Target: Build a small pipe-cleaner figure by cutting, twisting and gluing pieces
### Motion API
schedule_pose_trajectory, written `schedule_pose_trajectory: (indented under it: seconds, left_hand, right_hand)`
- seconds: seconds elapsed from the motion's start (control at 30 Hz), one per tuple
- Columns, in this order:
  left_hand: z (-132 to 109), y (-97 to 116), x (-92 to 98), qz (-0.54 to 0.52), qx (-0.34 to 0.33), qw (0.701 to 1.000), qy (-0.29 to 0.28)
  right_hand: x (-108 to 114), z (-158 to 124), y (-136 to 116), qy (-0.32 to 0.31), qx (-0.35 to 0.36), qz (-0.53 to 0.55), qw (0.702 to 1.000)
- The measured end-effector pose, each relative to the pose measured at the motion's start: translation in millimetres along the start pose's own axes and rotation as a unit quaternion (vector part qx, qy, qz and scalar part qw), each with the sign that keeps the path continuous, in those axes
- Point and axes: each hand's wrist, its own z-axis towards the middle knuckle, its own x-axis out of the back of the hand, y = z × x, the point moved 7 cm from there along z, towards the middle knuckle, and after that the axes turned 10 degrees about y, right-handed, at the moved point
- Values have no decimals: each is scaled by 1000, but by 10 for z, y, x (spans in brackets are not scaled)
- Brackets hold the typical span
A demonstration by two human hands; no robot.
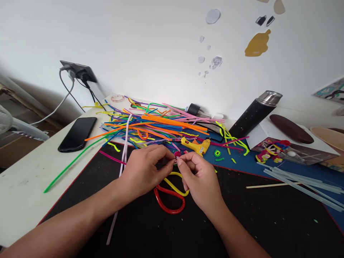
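Observation:
My left hand (146, 166) and my right hand (200, 175) meet fingertip to fingertip over the black mat, both closed in a pinch. A small magenta pipe cleaner piece (177, 153) shows at their fingertips; its shape is mostly hidden. Under the hands lie scissors with one red handle (172, 209) and one yellow handle (176, 184), their blades covered. Just beyond the right hand, a yellow glue gun (197, 145) rests on its side. Pale lilac pipe cleaners (125, 143) run beneath my left wrist.
A heap of colourful pipe cleaners (161, 123) spreads along the wall. At left lies a black phone (77, 134). A black flask (255, 113), a white box (290, 139), a small colourful figure (272, 151) and translucent glue sticks (306, 184) are at right.

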Motion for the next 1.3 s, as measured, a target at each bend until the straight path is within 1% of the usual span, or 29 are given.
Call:
schedule_pose_trajectory:
  seconds: [0.2,0.33,0.47,0.53,0.6,0.63,0.67,0.73,0.8,0.9,0.97,1.03,1.17,1.3]
  left_hand:
    - [12,8,-18,16,10,1000,1]
    - [12,21,-43,38,18,999,11]
    - [-10,49,-82,72,6,997,8]
    - [-10,25,-83,53,26,998,0]
    - [-1,-60,-86,-6,90,996,-24]
    - [4,-114,-94,-53,133,989,-43]
    - [5,-166,-112,-108,180,975,-68]
    - [12,-231,-143,-230,255,933,-108]
    - [22,-273,-161,-309,305,891,-129]
    - [12,-320,-198,-358,353,853,-142]
    - [-7,-333,-227,-373,371,838,-145]
    - [-23,-334,-248,-379,380,830,-149]
    - [-47,-344,-267,-378,393,824,-156]
    - [-73,-358,-293,-370,396,821,-178]
  right_hand:
    - [-18,19,22,-2,-23,8,1000]
    - [-22,33,50,2,-22,4,1000]
    - [-28,32,87,2,-24,-4,1000]
    - [-24,26,83,2,-27,0,1000]
    - [-13,22,60,2,-28,9,1000]
    - [-7,21,44,-1,-28,15,999]
    - [0,21,27,-3,-28,22,999]
    - [15,26,5,-8,-30,35,999]
    - [24,34,0,-16,-34,45,998]
    - [24,43,11,-29,-42,55,997]
    - [15,42,11,-35,-43,58,997]
    - [5,38,3,-38,-43,58,997]
    - [-7,27,-11,-39,-44,58,997]
    - [-13,19,-3,-40,-47,59,996]
